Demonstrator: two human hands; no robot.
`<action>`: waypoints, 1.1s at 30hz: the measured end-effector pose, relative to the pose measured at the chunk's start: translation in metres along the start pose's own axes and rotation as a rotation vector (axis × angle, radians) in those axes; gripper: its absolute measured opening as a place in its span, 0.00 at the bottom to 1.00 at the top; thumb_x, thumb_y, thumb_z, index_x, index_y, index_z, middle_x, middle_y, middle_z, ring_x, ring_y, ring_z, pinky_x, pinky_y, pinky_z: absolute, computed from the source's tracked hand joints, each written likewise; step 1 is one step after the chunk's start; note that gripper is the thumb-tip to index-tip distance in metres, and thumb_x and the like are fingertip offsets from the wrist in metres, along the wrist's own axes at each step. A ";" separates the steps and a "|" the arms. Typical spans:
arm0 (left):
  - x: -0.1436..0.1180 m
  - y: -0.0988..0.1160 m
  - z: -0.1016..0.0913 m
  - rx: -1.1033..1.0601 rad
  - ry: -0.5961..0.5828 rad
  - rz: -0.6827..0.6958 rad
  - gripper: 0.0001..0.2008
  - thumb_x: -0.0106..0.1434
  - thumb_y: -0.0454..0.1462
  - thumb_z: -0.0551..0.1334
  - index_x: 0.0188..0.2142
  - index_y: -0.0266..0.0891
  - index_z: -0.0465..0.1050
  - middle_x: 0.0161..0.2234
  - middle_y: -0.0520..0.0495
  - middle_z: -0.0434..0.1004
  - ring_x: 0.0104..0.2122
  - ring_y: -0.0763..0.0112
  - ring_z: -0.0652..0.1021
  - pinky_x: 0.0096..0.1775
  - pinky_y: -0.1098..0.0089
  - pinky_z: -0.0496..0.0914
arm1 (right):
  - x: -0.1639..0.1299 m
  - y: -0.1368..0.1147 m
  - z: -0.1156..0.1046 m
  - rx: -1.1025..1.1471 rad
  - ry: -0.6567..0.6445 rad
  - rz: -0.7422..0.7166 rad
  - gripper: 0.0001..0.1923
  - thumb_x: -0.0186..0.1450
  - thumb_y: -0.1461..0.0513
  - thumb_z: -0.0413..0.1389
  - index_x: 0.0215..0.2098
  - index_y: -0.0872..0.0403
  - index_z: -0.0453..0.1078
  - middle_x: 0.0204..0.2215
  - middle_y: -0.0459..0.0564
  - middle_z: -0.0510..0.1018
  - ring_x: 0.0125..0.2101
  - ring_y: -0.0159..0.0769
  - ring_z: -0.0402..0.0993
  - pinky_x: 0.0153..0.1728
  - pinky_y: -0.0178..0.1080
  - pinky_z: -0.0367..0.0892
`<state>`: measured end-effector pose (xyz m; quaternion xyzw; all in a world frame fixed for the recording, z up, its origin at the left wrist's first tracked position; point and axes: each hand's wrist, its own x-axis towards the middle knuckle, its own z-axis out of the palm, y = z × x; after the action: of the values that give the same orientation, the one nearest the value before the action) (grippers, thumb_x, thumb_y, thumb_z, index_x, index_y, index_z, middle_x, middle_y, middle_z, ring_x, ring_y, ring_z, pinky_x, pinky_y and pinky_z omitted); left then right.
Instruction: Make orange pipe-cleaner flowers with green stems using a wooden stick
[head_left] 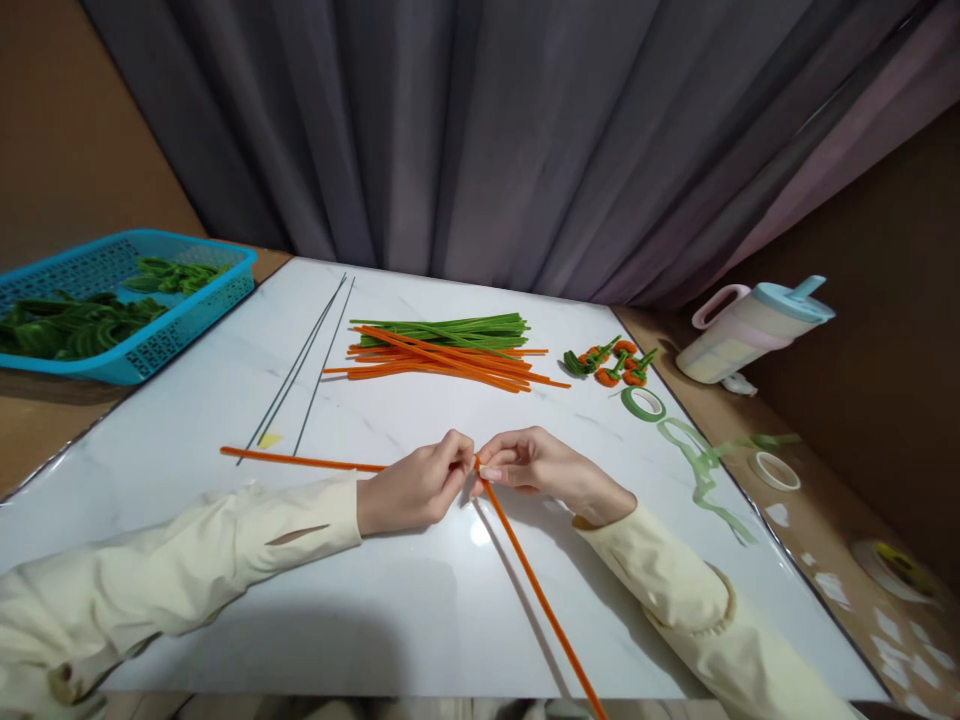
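My left hand (415, 488) and right hand (536, 467) meet near the middle of the white worktop (225, 420), fingertips closed together on the orange pipe cleaners (529, 575). One orange length runs left from my left hand across the worktop; another runs near and right from the pinch point toward the worktop's near edge. I cannot tell whether these are two stems or one bent piece. Farther off lies a bundle of orange and green stems (442, 352), with two thin dark wires (307, 365) just to its left. Far right of the bundle sit small finished orange-and-green pieces (611, 363), then a roll of green tape (643, 403) with loose tape trailing near it. A blue basket (176, 325) holding green pieces stands at far left; a lidded jug (754, 330) stands at far right, off the worktop.
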<state>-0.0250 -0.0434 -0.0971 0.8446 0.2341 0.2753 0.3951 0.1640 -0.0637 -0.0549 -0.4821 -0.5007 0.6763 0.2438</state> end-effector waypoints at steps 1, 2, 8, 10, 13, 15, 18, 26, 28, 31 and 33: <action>0.000 0.000 0.000 0.004 -0.001 0.001 0.04 0.64 0.32 0.48 0.35 0.42 0.51 0.26 0.55 0.61 0.20 0.76 0.64 0.25 0.74 0.59 | 0.000 0.001 0.001 0.003 0.011 -0.001 0.21 0.49 0.53 0.65 0.32 0.61 0.70 0.23 0.51 0.77 0.20 0.25 0.62 0.18 0.30 0.44; 0.000 0.000 0.000 0.009 -0.001 0.004 0.04 0.64 0.32 0.48 0.35 0.42 0.51 0.26 0.55 0.61 0.20 0.76 0.64 0.25 0.74 0.59 | 0.001 0.001 0.001 0.005 0.020 -0.004 0.21 0.49 0.52 0.65 0.31 0.60 0.70 0.23 0.51 0.77 0.20 0.25 0.63 0.18 0.30 0.45; 0.000 0.000 -0.001 0.023 0.011 0.032 0.05 0.63 0.30 0.48 0.35 0.42 0.52 0.26 0.54 0.63 0.20 0.76 0.66 0.25 0.74 0.60 | 0.002 0.004 0.007 0.019 0.051 -0.042 0.19 0.48 0.53 0.66 0.28 0.60 0.70 0.22 0.50 0.77 0.23 0.30 0.70 0.22 0.32 0.55; 0.000 0.000 -0.001 0.034 0.015 0.044 0.05 0.63 0.30 0.48 0.35 0.42 0.52 0.26 0.55 0.63 0.20 0.76 0.66 0.25 0.74 0.60 | 0.002 0.004 0.009 0.023 0.075 -0.043 0.18 0.47 0.55 0.67 0.27 0.59 0.70 0.21 0.49 0.77 0.23 0.31 0.70 0.24 0.33 0.57; 0.000 0.000 -0.001 0.060 0.014 0.059 0.05 0.63 0.30 0.48 0.35 0.42 0.51 0.26 0.55 0.62 0.20 0.75 0.66 0.25 0.74 0.60 | 0.001 0.002 0.012 0.029 0.116 -0.031 0.17 0.45 0.56 0.68 0.25 0.58 0.70 0.19 0.47 0.76 0.21 0.30 0.68 0.24 0.33 0.57; 0.000 0.000 -0.001 0.080 0.008 0.066 0.05 0.63 0.30 0.47 0.35 0.42 0.51 0.26 0.54 0.62 0.20 0.75 0.66 0.25 0.73 0.61 | 0.000 0.001 0.015 0.036 0.138 -0.025 0.17 0.45 0.56 0.68 0.25 0.58 0.69 0.18 0.46 0.75 0.21 0.29 0.68 0.25 0.33 0.58; 0.000 0.000 -0.001 0.124 -0.003 0.078 0.05 0.63 0.30 0.46 0.35 0.42 0.50 0.26 0.54 0.61 0.20 0.74 0.66 0.26 0.73 0.61 | 0.000 0.002 0.017 0.049 0.166 -0.028 0.17 0.44 0.57 0.68 0.24 0.58 0.68 0.17 0.46 0.75 0.21 0.29 0.68 0.27 0.34 0.59; -0.001 0.001 -0.001 0.267 -0.002 0.208 0.06 0.63 0.28 0.45 0.36 0.40 0.52 0.29 0.50 0.64 0.23 0.72 0.68 0.28 0.71 0.64 | 0.003 0.010 0.018 0.013 0.221 -0.070 0.16 0.47 0.55 0.66 0.24 0.58 0.67 0.15 0.44 0.73 0.20 0.29 0.66 0.28 0.35 0.60; -0.002 0.001 -0.001 0.292 -0.002 0.253 0.06 0.62 0.28 0.45 0.37 0.40 0.52 0.28 0.50 0.63 0.22 0.72 0.68 0.27 0.72 0.64 | 0.003 0.010 0.017 0.019 0.211 -0.066 0.16 0.47 0.56 0.66 0.24 0.58 0.67 0.15 0.44 0.72 0.21 0.29 0.66 0.29 0.35 0.60; -0.003 -0.001 0.000 0.286 0.011 0.253 0.07 0.62 0.28 0.46 0.39 0.39 0.52 0.27 0.51 0.64 0.21 0.73 0.68 0.26 0.72 0.65 | 0.001 0.008 0.014 0.049 0.166 -0.032 0.16 0.46 0.56 0.66 0.24 0.59 0.68 0.16 0.45 0.73 0.20 0.27 0.64 0.27 0.33 0.57; -0.003 -0.002 0.002 0.271 0.047 0.215 0.06 0.62 0.30 0.48 0.39 0.39 0.52 0.28 0.50 0.65 0.22 0.72 0.70 0.26 0.72 0.65 | 0.001 0.006 0.012 0.063 0.144 -0.007 0.18 0.46 0.55 0.66 0.25 0.59 0.68 0.17 0.45 0.72 0.20 0.26 0.62 0.24 0.32 0.55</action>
<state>-0.0268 -0.0448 -0.1008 0.9035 0.1867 0.3017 0.2403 0.1542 -0.0705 -0.0604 -0.5197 -0.4620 0.6545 0.2967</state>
